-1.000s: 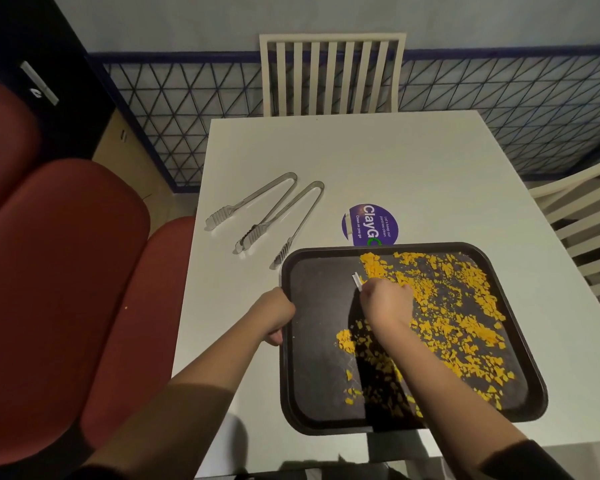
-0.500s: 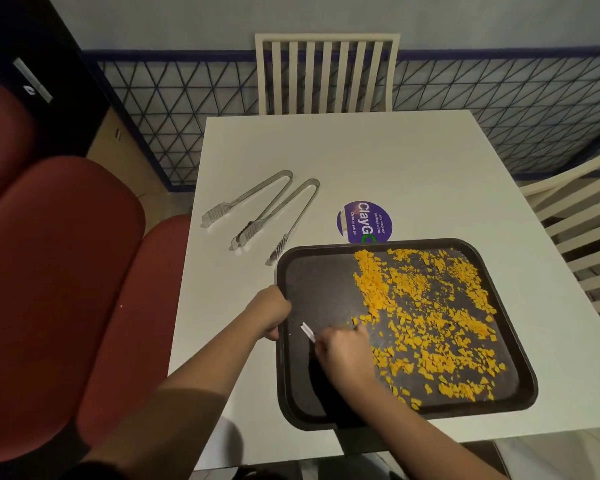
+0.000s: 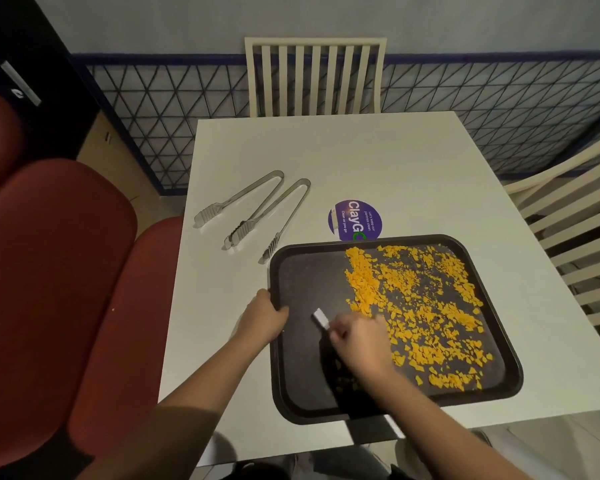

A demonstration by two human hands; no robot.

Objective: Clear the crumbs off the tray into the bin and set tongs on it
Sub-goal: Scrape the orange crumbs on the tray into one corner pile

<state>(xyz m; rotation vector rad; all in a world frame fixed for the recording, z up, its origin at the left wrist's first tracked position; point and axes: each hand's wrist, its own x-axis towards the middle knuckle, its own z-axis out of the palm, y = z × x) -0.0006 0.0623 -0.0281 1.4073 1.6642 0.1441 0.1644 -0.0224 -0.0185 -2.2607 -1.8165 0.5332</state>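
A dark square tray [image 3: 305, 271] lies on the white table [image 3: 378, 161] near its front edge. Orange crumbs [image 3: 426, 306] cover the tray's right half and lie heaped in a ridge along their left border. My left hand [image 3: 262, 317] grips the tray's left rim. My right hand [image 3: 357, 336] rests on the tray's middle, closed around a small white scraper [image 3: 321, 317] whose end sticks out to the left. Two metal tongs [image 3: 257, 211] lie side by side on the table, up-left of the tray. No bin is in view.
A round purple sticker [image 3: 355, 220] sits on the table just beyond the tray. Cream slatted chairs stand at the far side [image 3: 314, 74] and the right [image 3: 575, 216]. Red padded seats [image 3: 59, 271] line the left. The tray's front edge overhangs the table.
My right hand swept from the tray's upper middle down to its lower left, then shifted right to the middle. The crumbs are pushed rightward. My left hand stayed on the rim.
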